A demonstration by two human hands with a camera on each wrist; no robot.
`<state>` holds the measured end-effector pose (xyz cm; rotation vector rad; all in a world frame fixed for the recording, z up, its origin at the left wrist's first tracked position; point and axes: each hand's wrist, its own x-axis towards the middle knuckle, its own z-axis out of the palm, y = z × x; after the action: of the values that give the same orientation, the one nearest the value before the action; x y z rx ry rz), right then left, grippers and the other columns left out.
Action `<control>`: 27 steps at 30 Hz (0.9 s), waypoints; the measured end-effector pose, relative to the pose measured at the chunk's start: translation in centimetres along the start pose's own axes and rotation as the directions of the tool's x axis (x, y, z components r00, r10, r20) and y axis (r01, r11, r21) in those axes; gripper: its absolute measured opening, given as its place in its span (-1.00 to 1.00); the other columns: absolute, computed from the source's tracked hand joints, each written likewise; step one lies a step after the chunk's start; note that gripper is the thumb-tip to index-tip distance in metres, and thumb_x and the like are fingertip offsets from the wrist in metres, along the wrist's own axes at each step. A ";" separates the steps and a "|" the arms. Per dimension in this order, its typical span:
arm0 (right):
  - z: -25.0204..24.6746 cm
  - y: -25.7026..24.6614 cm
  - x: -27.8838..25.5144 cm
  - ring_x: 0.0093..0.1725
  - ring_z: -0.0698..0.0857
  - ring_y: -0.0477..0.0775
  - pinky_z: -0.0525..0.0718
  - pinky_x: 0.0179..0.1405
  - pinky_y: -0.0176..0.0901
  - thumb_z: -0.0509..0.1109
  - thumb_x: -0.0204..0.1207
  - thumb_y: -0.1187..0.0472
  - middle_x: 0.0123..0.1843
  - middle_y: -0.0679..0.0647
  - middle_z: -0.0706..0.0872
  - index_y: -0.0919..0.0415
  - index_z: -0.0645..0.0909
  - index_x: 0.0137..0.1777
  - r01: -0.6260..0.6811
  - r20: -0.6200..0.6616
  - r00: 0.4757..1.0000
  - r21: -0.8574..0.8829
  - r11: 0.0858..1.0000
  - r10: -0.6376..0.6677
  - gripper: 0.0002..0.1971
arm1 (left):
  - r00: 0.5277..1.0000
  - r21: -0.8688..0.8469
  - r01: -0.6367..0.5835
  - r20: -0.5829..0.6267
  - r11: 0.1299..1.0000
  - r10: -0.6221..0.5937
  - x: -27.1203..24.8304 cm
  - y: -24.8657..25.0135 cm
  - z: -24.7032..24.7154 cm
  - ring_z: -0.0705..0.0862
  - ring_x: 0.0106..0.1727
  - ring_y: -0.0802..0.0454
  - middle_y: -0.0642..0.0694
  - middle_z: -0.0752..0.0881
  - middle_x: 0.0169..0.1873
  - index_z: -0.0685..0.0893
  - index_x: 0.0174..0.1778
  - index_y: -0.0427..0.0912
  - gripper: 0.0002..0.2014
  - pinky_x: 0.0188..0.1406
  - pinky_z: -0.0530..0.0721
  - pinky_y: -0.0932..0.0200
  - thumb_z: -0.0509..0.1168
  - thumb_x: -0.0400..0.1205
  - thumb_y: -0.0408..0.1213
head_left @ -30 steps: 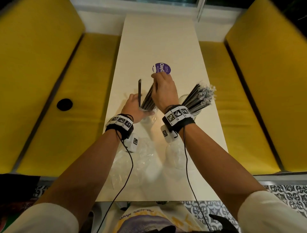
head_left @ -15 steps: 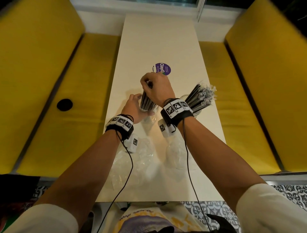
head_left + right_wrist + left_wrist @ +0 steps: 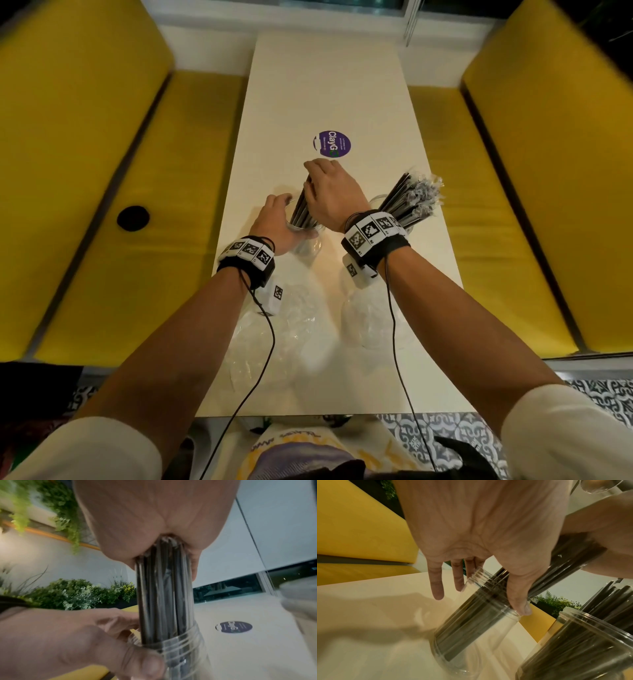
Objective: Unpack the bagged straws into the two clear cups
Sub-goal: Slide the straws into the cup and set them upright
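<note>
leaning toward the far table (image 3: 325, 85) edge in head view, the straws (image 3: 301, 209) are gripped on top by the right hand (image 3: 330, 195); left wrist view, the left hand (image 3: 488, 534) clasps their mid-table clear cup (image 3: 476, 622); right wrist view, same grip.

The left clear cup (image 3: 306, 241) is standing on the cream table (image 3: 325, 85), ribbed just below its rim, with the left hand (image 3: 274, 222) curling round it. A tight bundle of black straws (image 3: 301, 212) is sticking up out of its mouth, and the right hand (image 3: 334, 198) is gripping the bundle's top. The right clear cup (image 3: 570, 628) is standing just beside it, holding wrapped straws (image 3: 411, 200) that are fanning out rightward, clear wrapper tips bunching at their ends. Crumpled empty bags (image 3: 287, 329) are lying nearer the person.
</note>
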<state>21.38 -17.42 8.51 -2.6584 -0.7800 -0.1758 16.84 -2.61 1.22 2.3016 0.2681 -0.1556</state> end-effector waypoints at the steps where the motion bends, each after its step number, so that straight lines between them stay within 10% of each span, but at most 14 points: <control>1: 0.0 0.1 -0.3 0.38 0.65 0.33 0.59 0.38 0.09 0.22 0.79 0.15 0.44 0.28 0.70 0.36 0.58 0.54 -0.007 -0.001 1.000 0.023 1.000 0.007 -0.57 | 1.000 0.003 -0.001 0.002 1.000 0.001 0.0 0.1 0.0 0.55 0.59 -0.12 -0.06 0.41 0.63 0.32 0.76 -0.10 0.10 0.56 0.60 -0.17 0.70 0.38 0.18; 10: -0.8 -0.9 0.0 0.44 0.56 0.27 0.55 0.39 0.26 0.30 0.58 -0.27 0.52 0.05 0.62 0.08 0.58 0.54 -0.132 0.074 0.989 0.009 0.991 0.131 -0.37 | 0.999 0.039 0.031 0.018 0.999 -0.031 0.0 0.6 -0.2 0.57 0.54 -0.15 -0.11 0.42 0.56 0.36 0.71 -0.11 0.03 0.57 0.59 -0.16 0.70 0.39 0.13; 27: -1.4 -0.8 -1.0 0.56 0.53 0.22 0.44 0.48 0.21 0.03 0.88 -0.07 0.63 -0.02 0.63 0.02 0.59 0.61 -0.032 0.034 0.999 0.084 0.996 0.029 -0.53 | 0.997 0.022 0.065 0.040 0.998 -0.066 -0.4 1.4 -0.3 0.51 0.65 -0.17 -0.13 0.35 0.69 0.18 0.83 -0.16 0.18 0.64 0.53 -0.18 0.71 0.40 0.07</control>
<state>20.05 -17.82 9.86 -2.5978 -0.7404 -0.0897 16.75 -3.33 2.53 2.3084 0.3225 -0.2386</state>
